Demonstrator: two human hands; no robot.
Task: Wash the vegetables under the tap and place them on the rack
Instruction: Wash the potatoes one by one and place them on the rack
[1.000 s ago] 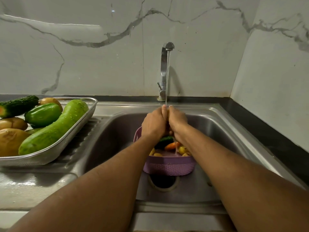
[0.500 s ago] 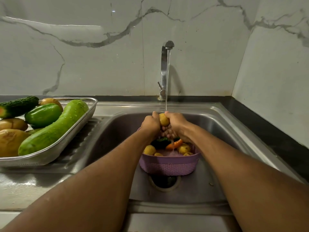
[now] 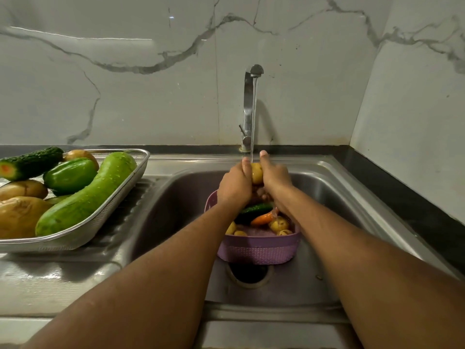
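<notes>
Rinsing a small potato (image 3: 257, 172): your left hand (image 3: 234, 185) and right hand (image 3: 274, 177) clasp it together under the tap (image 3: 251, 102) stream, above the purple basket (image 3: 259, 248) in the sink (image 3: 352, 197); turn it so water reaches every side, then carry it to the rack (image 3: 120, 197)

Nothing readable for you here tbh: no text, labels, brands or numbers on the tap (image 3: 249, 104), the purple basket (image 3: 259, 250), the metal rack (image 3: 108, 215) or the veg, afaict.
</notes>
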